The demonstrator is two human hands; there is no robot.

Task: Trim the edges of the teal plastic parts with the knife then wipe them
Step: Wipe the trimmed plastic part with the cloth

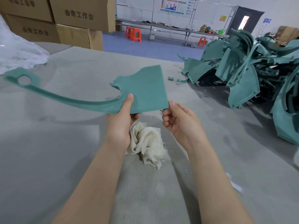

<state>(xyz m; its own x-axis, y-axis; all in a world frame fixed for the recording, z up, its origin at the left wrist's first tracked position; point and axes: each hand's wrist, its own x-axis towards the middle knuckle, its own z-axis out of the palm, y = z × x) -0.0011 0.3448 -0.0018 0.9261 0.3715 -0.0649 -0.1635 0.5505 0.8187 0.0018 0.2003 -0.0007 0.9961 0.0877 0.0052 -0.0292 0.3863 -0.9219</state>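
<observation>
Your left hand and right hand grip the teal part at centre frame. No knife shows, so wiping probably comes next, with the cloth just below.

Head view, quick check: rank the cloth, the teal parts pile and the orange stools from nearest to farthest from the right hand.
1. Cloth, on the table just left of the right hand.
2. Teal parts pile, at the table's far right.
3. Orange stools, on the floor beyond the table.
</observation>
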